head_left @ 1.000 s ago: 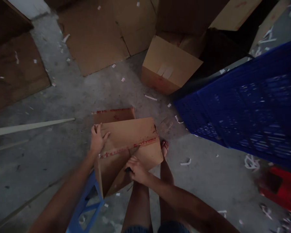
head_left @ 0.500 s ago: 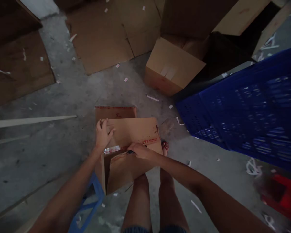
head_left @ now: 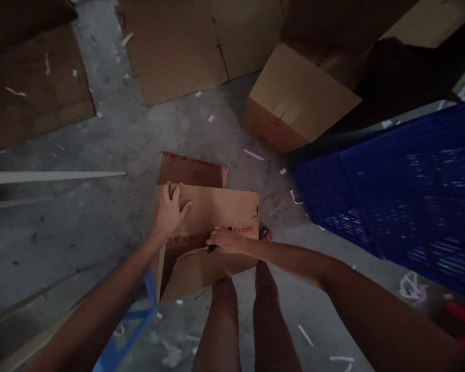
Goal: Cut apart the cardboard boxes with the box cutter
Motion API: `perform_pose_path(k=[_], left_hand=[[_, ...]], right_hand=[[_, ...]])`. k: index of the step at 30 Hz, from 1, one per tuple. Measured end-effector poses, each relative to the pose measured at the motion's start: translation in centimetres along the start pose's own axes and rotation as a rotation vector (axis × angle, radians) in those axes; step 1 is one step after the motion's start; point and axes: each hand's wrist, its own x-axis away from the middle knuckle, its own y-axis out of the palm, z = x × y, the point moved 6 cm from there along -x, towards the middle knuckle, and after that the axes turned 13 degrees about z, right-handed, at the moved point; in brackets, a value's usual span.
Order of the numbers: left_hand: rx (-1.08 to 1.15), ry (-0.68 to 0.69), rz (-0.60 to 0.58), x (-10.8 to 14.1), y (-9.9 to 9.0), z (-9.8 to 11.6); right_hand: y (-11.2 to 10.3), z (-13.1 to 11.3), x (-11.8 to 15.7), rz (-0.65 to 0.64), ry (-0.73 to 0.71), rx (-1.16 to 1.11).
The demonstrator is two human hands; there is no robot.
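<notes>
While the left hand [head_left: 170, 209] braces the box [head_left: 225, 204], the right hand [head_left: 228, 241] works at its taped seam, as seen in the head view, the only one. Right grip: fingers curled in, closed around a dark item [head_left: 212, 249]; only bits of it show past the fingers, so its kind cannot be told. Left grip: fingers and thumb spread wide, palm side down on the upper panel, fingertips at its far edge; whether they hook over that edge cannot be told. Box lies directly under both hands, tilted. Red-printed tape [head_left: 245, 229] runs on both sides of the right hand. Left of that hand, a gap shows along the ragged edge of the near panel [head_left: 201, 271]. Just beyond the left fingers, a flap [head_left: 194, 171] sticks out.

Surroundings: stool [head_left: 152, 289], blue, below the left hand, by the box's near left corner; contact with the box cannot be told. Foot [head_left: 265, 234] just right of the right hand. Crate [head_left: 329, 181], blue, well to the right. Second box [head_left: 302, 98] beyond both hands, to the right. Cardboard [head_left: 174, 57] lies farther beyond, on the floor [head_left: 112, 134].
</notes>
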Motion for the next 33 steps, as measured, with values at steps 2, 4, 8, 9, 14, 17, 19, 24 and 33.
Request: perform_pose_path(k=[2,4,8,9,14,17,19,24,33], left_hand=[[-0.002,-0.031,0.005,-0.2,0.2,-1.0],[-0.013,-0.061,0.005,-0.3,0.5,-2.1],[-0.047,-0.107,-0.01,-0.2,1.4,-2.7],[-0.055,-0.121,-0.017,-0.2,1.6,-2.6],[-0.082,-0.162,-0.037,-0.6,2.4,-1.3],[-0.095,-0.174,-0.04,-0.7,2.6,-0.7],[-0.099,-0.189,-0.05,-0.8,2.8,-0.7],[-0.198,-0.107,-0.037,-1.1,2.8,-0.2],[-0.2,0.524,-0.432,4.5,4.2,7.9]], right_hand=[[1.2,-0.3,0.9,0.018,0.042,0.004],[2.0,-0.1,1.9,0.126,0.202,-0.03],[2.5,0.2,4.2,0.326,0.411,-0.074],[2.3,0.3,4.8,0.363,0.433,-0.072],[1.1,0.4,7.9,0.432,0.503,-0.084],[0.6,0.4,9.8,0.427,0.563,-0.066],[0.5,0.3,10.3,0.422,0.578,-0.07],[0.6,0.5,8.6,0.389,0.529,-0.113],[-0.6,0.4,8.0,0.366,0.583,-0.107]])
